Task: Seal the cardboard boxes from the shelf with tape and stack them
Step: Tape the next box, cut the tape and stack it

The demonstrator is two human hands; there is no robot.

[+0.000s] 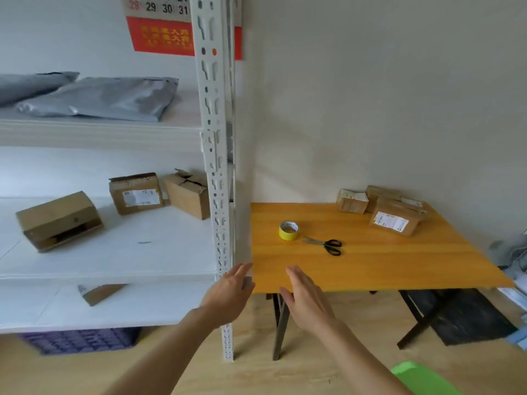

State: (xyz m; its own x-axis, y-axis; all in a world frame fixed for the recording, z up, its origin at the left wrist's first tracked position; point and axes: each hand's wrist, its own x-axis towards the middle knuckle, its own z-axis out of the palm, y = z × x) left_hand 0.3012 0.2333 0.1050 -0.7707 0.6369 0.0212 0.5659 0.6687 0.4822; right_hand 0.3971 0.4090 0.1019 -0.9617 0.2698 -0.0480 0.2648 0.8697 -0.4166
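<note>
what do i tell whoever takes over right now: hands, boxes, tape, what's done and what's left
The left hand is open and empty, by the shelf post.
The right hand is open and empty, at the table near edge.
The tape roll and scissors lie side by side on the table.
Three shelf boxes are on the middle shelf.
The table boxes sit at its far corner; can't tell if sealed.
Left: fetch, tape and stack the shelf boxes.

Both forearms extended forward, left hand and right hand empty, fingers straight
</note>
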